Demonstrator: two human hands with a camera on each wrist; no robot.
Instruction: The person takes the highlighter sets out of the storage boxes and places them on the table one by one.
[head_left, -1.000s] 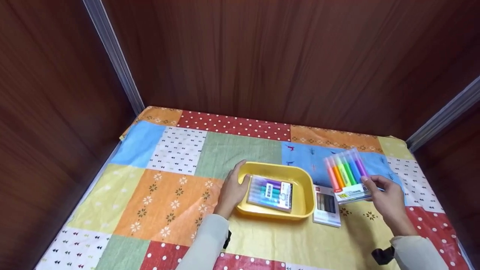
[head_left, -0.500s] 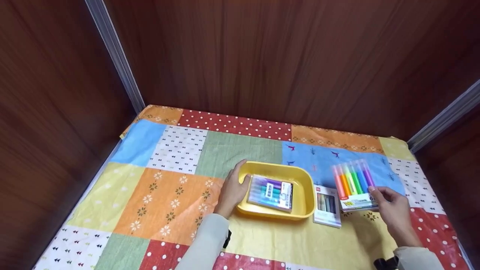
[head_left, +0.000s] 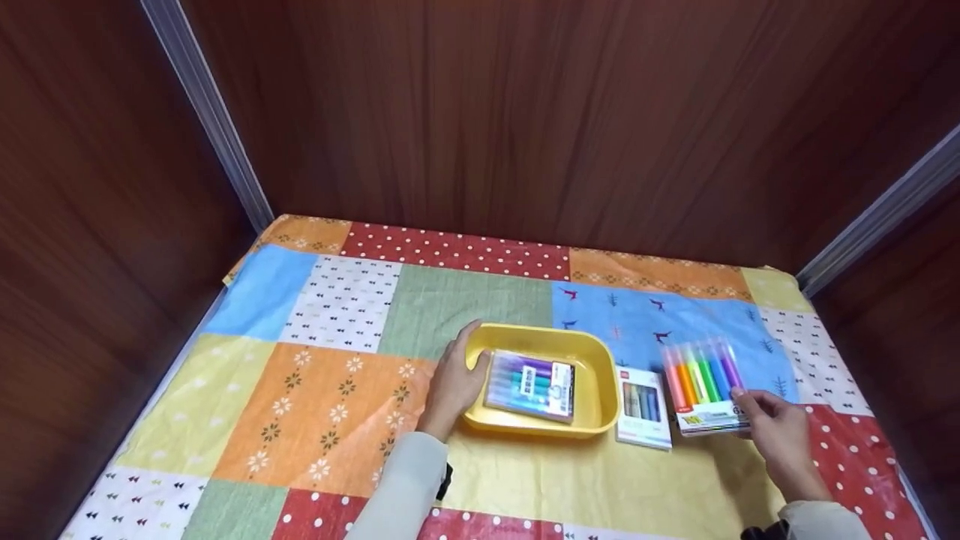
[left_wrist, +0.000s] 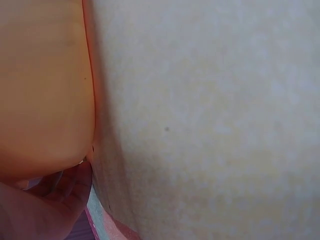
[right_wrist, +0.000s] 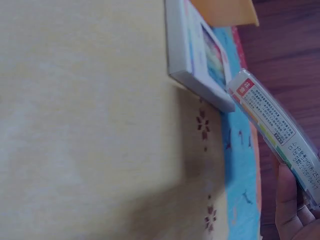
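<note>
The person's right grip (head_left: 776, 435) pinches the highlighter pack (head_left: 703, 384) by its near right corner, the pack reaching leftward and away from the thumb, raised above the patchwork cloth (head_left: 330, 405) of the counter. Just left of it a white box (head_left: 643, 409) lies flat beside the yellow tray (head_left: 590, 386). The left grip (head_left: 456, 379) clasps the tray's left wall, next to a pen pack (head_left: 529, 385) inside. Cloth stretches widely leftward; the right edge runs near the right grip, and a wooden panel (head_left: 480, 112) borders the far edge.
</note>
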